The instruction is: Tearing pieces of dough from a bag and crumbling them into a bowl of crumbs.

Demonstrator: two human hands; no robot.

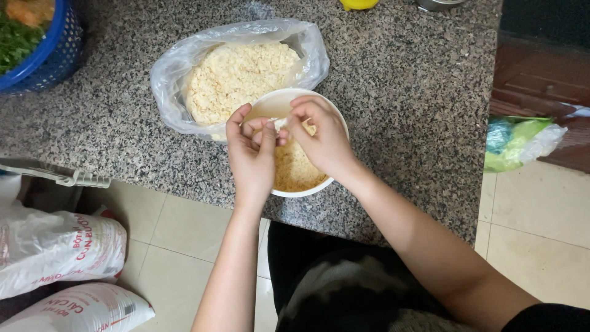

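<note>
Together, fingers (270, 132) pinching small piece (281, 125), above bowl (270, 103)

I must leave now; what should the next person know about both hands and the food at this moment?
Left hand and right hand meet above the white bowl, their fingers pinching a small pale piece together; what it is cannot be told. The bowl stands near the edge of the granite counter and already holds some yellow crumbly food. Behind the bowl, touching it, the open clear plastic bag still holds a large pile of the same food.
</note>
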